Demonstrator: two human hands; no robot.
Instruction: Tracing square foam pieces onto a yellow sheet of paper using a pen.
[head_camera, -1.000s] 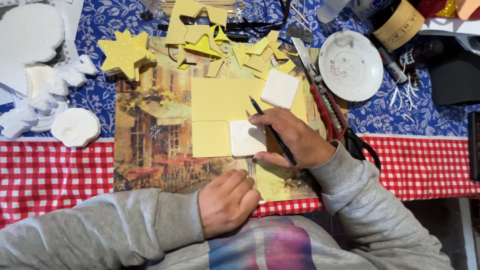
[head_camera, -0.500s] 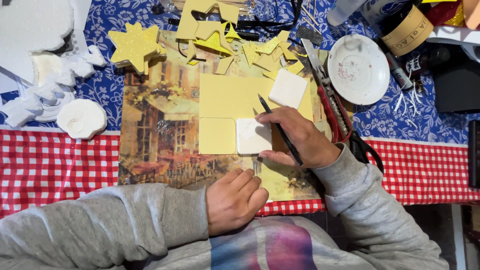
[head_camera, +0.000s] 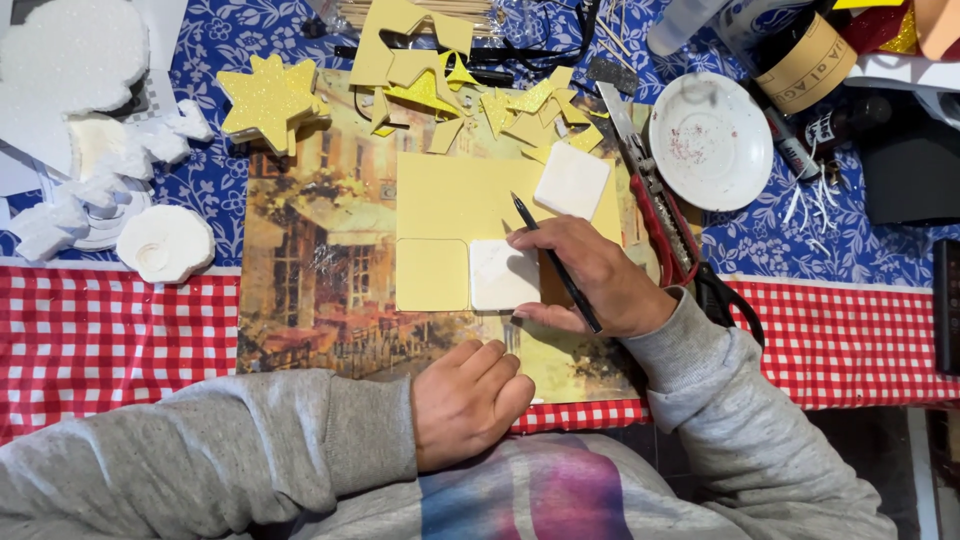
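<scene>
Right hand (head_camera: 590, 280) is gripping a dark pencil (head_camera: 555, 262) at frame centre, fingertips pressing a white square tile (head_camera: 503, 274) — left hand (head_camera: 470, 400) is resting below, curled, holding nothing.

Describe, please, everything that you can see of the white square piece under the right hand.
The white square piece looks like thin foam or tile, with rounded corners and a matte, faintly smudged face. It lies flat on the pale yellow foam sheet, its left edge against a yellow square of like size. The right hand, which holds a black pen, covers its right edge with the fingertips.
</scene>
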